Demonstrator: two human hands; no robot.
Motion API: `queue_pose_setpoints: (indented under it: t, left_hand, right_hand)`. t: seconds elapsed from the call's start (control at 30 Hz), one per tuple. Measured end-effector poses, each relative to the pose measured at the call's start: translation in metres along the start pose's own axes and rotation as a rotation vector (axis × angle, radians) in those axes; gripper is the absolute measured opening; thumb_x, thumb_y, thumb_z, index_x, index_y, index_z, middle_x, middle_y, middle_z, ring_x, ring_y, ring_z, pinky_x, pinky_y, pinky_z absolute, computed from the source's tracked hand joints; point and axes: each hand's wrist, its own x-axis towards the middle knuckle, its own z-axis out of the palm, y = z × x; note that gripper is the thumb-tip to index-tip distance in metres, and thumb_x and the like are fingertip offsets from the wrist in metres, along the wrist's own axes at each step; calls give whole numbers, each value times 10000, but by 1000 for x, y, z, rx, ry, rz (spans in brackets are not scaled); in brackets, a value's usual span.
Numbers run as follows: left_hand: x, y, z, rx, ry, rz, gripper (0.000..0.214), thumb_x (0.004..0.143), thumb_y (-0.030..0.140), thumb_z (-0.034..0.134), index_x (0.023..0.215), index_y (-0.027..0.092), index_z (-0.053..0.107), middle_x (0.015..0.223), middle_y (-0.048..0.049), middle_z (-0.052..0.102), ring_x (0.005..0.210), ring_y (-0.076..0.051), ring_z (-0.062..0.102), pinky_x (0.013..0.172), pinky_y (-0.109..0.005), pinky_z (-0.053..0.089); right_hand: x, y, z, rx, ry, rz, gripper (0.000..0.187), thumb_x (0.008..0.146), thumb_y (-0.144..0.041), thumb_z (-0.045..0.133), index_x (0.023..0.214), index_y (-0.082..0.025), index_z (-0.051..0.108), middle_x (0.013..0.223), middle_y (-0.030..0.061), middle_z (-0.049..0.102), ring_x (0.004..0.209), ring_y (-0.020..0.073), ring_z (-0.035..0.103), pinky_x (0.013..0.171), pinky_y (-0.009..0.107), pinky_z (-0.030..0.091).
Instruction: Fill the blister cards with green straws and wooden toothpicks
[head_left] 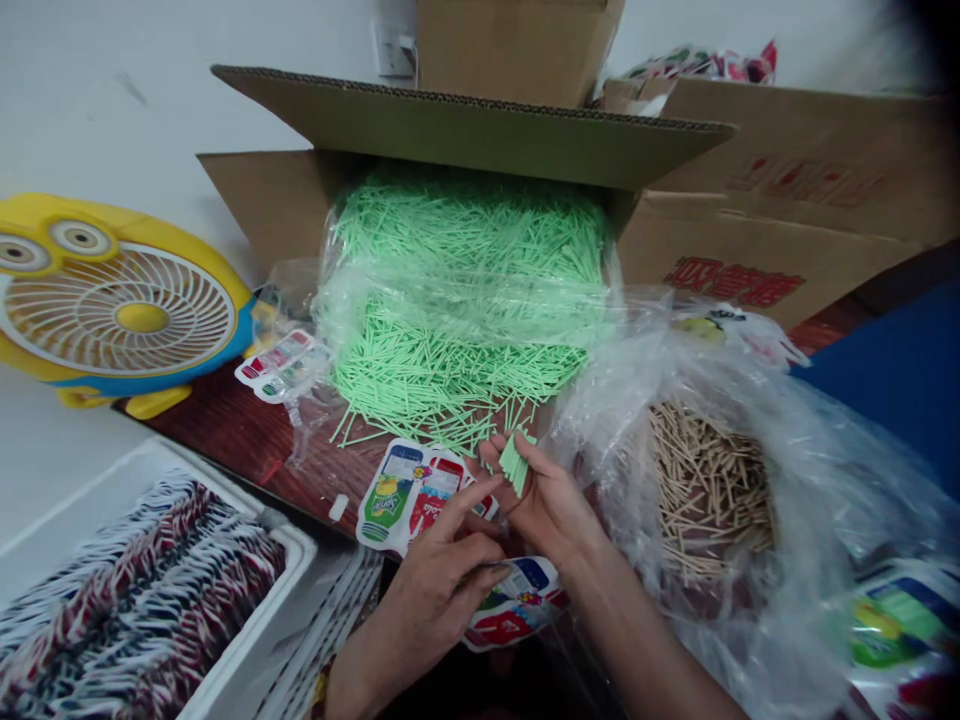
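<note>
My right hand is closed on a small bunch of thin green sticks above the table's front edge. My left hand is open, its index finger reaching up beside that bunch while the thumb and other fingers bend loosely. Behind the hands, a big heap of green sticks spills from a clear plastic bag in an open cardboard box. Flat printed soda-bottle pouches lie beside my left hand. Another printed pouch sits below the hands, partly covered by my left fingers.
Left stands a yellow minion-shaped fan. A white foam box at the lower left holds rows of packed pouches. On the right, a clear plastic bag contains brown sticks. More cardboard boxes stand behind.
</note>
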Motion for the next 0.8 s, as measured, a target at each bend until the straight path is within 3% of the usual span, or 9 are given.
queue_pose_setpoints:
  t: [0.33, 0.6, 0.7, 0.8]
  left_hand:
    - [0, -3, -2, 1, -12, -16, 154, 889, 81, 514, 864, 182, 627, 1463, -95, 343, 1028, -160, 571, 958, -322, 441]
    - [0, -6, -4, -69, -1, -33, 118, 900, 125, 527, 862, 178, 625, 1435, -95, 355, 995, -150, 560, 912, -294, 427]
    - [-1, -9, -9, -93, 12, -144, 125, 911, 188, 527, 820, 184, 613, 1086, -60, 562, 872, -139, 551, 790, -260, 428]
    - [-2, -17, -15, -113, 86, -308, 226, 901, 277, 553, 696, 181, 538, 701, 24, 477, 681, -117, 469, 647, -234, 373]
  right_hand:
    - [-2, 2, 4, 4, 25, -32, 210, 905, -131, 487, 754, -156, 632, 694, 50, 733, 651, 160, 704, 726, 333, 590]
    - [-1, 4, 3, -82, 51, -114, 18, 813, -152, 616, 807, -167, 608, 702, 45, 733, 676, 191, 709, 720, 352, 582]
    - [0, 1, -1, -147, 26, -207, 105, 773, -192, 676, 845, -170, 602, 742, 54, 740, 708, 196, 712, 700, 321, 574]
    - [0, -3, -4, -254, 15, -348, 174, 755, -263, 708, 862, -180, 599, 741, 48, 741, 731, 202, 714, 686, 297, 564]
